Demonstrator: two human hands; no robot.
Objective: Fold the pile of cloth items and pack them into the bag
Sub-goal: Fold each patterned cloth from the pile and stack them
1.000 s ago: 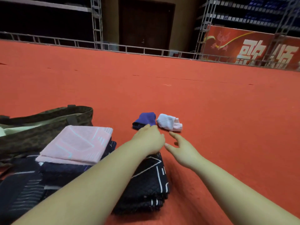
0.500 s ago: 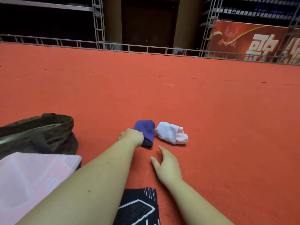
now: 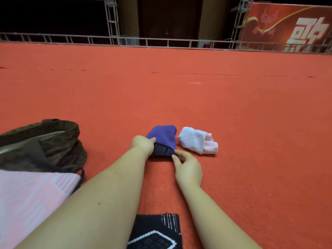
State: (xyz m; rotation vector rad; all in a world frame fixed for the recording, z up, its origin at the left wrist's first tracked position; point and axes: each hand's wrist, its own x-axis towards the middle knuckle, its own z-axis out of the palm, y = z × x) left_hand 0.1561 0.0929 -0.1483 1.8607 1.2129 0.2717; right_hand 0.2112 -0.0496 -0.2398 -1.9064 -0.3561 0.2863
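A small purple and dark blue cloth bundle [image 3: 164, 139] lies on the red carpet. My left hand [image 3: 142, 143] grips its left edge, thumb on top. My right hand [image 3: 187, 168] touches its near right corner with thumb and forefinger. Just to the right lies a white and pink cloth bundle [image 3: 196, 142], untouched. A camouflage bag [image 3: 45, 144] sits open at the left. A folded pink cloth [image 3: 30, 200] lies at the lower left, and a folded black patterned cloth [image 3: 158, 230] at the bottom centre.
Red carpet [image 3: 233, 123] stretches far ahead and to the right. A metal truss rail [image 3: 161, 42] borders it at the back, with a red banner [image 3: 287, 26] behind at the right.
My view has moved forward toward the two small bundles. My left hand has taken hold of the purple bundle's left edge, and my right hand has reached forward to its near corner.
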